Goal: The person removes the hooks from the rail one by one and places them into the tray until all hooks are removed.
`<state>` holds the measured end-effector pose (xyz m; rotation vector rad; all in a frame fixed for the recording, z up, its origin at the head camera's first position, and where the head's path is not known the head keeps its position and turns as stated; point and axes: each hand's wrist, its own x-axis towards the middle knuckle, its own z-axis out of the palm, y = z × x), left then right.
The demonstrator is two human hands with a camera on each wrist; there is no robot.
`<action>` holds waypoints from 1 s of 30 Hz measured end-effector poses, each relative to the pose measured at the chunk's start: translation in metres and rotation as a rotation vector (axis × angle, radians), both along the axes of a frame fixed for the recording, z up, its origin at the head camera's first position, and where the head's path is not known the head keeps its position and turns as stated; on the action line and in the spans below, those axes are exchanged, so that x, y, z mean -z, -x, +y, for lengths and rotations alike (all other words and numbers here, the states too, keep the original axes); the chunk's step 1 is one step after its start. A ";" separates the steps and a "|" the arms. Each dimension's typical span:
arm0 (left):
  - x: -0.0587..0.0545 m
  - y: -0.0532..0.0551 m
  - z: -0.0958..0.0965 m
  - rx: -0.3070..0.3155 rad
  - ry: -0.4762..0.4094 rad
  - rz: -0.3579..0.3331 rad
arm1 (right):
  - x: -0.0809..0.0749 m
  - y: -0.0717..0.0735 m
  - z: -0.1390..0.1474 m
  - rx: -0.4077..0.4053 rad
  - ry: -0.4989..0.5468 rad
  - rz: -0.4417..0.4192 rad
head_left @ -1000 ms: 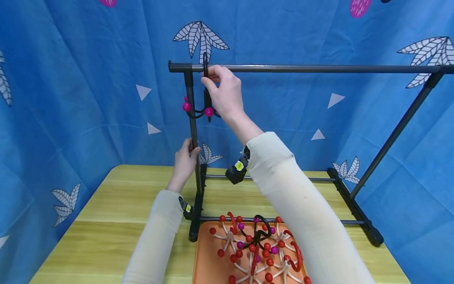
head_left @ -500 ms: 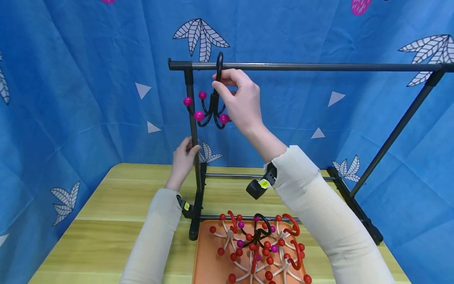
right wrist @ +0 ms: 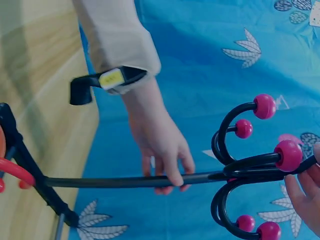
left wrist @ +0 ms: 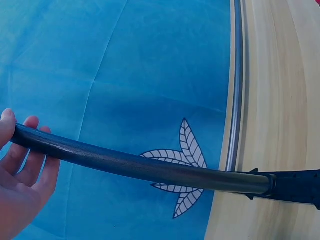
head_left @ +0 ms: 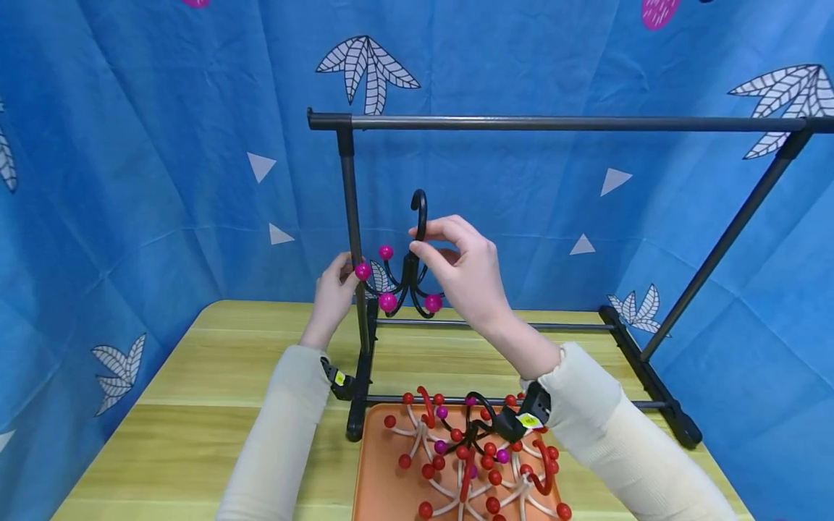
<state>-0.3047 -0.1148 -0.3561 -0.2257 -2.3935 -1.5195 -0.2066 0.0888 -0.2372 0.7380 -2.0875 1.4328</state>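
Observation:
My right hand [head_left: 465, 271] pinches the shank of a black multi-arm hanging hook [head_left: 409, 271] just below its curved top. Pink balls tip the hook's upturned arms. It hangs upright below the rack's top bar [head_left: 521, 124], apart from it. In the right wrist view, the pink-tipped arms [right wrist: 245, 162] spread in front of the rack's left post. My left hand [head_left: 334, 293] grips that dark left post [head_left: 350, 192] about halfway up. The left wrist view has the thumb and fingers of my left hand [left wrist: 27, 187] around the post [left wrist: 125, 165].
An orange tray [head_left: 381, 492] at the table's front holds several white hooks with red balls and red tops, plus a black hook [head_left: 474, 432] with magenta balls. Rack feet [head_left: 356, 420] and lower crossbars [head_left: 521, 325] stand on the wooden table [head_left: 215, 376]. Blue curtain hangs behind.
My right hand has brought the black hook off the top bar, first rightward, then down below it. My left hand stays on the post.

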 end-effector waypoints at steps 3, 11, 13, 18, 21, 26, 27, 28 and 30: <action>0.001 0.001 0.001 0.009 -0.007 0.010 | 0.012 -0.006 0.003 -0.019 -0.008 -0.024; 0.000 -0.001 0.002 0.025 -0.006 0.024 | 0.039 -0.031 0.005 -0.096 -0.030 -0.075; -0.001 -0.002 0.002 0.026 -0.003 0.027 | 0.047 -0.037 0.006 -0.111 -0.035 -0.091; -0.001 -0.002 0.001 0.024 -0.006 0.018 | 0.066 -0.052 0.008 -0.142 -0.036 -0.149; -0.001 -0.002 0.000 0.025 -0.007 0.014 | 0.074 -0.061 0.009 -0.170 -0.016 -0.195; -0.001 -0.002 0.000 0.029 -0.017 0.000 | 0.088 -0.074 0.009 -0.216 0.005 -0.252; -0.001 -0.002 0.000 0.030 -0.020 -0.003 | 0.091 -0.076 0.009 -0.230 0.008 -0.259; 0.000 -0.002 0.000 0.032 -0.021 -0.004 | 0.094 -0.079 0.009 -0.237 0.006 -0.269; 0.000 -0.002 0.000 0.037 -0.027 -0.006 | 0.100 -0.084 0.008 -0.259 0.007 -0.284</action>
